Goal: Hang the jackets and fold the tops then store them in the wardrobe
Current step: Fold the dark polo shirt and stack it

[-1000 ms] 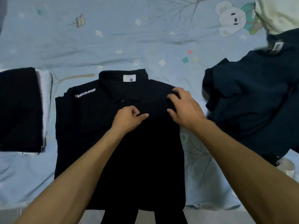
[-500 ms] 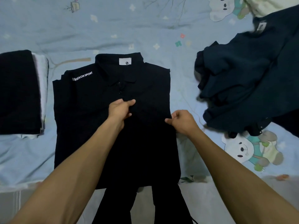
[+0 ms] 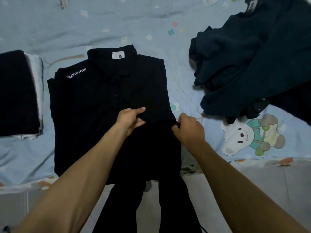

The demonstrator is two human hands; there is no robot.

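- A black collared polo shirt [image 3: 87,115] with white shoulder lettering is lying flat, front up, on the pale blue cartoon-print bedsheet [image 3: 117,26].
- The left hand [image 3: 129,119] is pinching a fold of it at mid-chest.
- The right hand [image 3: 189,130] is gripping its right edge.
- A folded black-and-white pile [image 3: 18,93] is sitting to the left.
- A crumpled navy heap [image 3: 252,64] is lying to the right.

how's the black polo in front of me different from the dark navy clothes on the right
The black polo lies flat and face up with its collar straight; the navy clothes sit in a crumpled heap. The polo's right side is folded in, pinched by the left hand and right hand; nothing touches the navy heap. The polo carries white KOLON SPORT lettering; the heap shows only a neck tag. Both are dark and rest on the blue bedsheet.
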